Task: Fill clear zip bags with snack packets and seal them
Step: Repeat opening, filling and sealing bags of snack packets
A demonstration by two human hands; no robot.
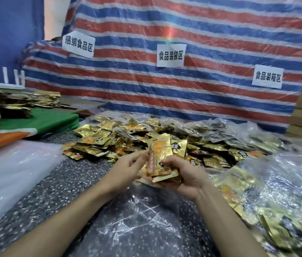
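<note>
A striped tarp (220, 30) fills the 12 o'clock half above the speckled table (63, 182); a heap of gold snack packets (109, 140) spreads beyond centre, and a clear zip bag (137, 219) lies flat at 6 o'clock. At centre the right hand (187, 175) curls round a stack of packets (160, 160), the left hand (126, 167) pinching its 9 o'clock edge.

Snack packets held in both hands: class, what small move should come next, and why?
Probably lower the bundle of snack packets toward the clear bag lying directly beneath: the left hand and right hand hold it gathered, and the bag looks empty.
</note>
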